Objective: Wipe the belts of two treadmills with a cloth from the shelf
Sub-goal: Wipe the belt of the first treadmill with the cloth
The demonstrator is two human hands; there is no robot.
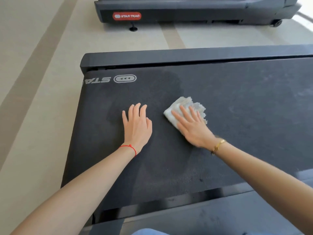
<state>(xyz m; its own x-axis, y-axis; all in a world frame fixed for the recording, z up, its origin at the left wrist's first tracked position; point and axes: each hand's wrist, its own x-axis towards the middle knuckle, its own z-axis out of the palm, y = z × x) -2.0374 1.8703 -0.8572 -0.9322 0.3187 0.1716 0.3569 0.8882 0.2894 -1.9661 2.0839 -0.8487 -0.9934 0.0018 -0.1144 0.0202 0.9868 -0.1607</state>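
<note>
The right hand (193, 128) lies flat, fingers straight, pressing a white cloth (186, 107) onto the dark belt (237, 116) near its middle; its grip is open, curled round nothing. The left hand (137, 126) rests flat on the belt just beside the cloth, holding nothing. Beyond the belt's far edge, across pale floor (42, 82), stands a second treadmill (186, 9) with a red logo (127, 16).

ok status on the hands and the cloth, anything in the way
Left hand flat on the belt, holding nothing. Right hand pressing the white cloth to the belt. Nothing in the way.
</note>
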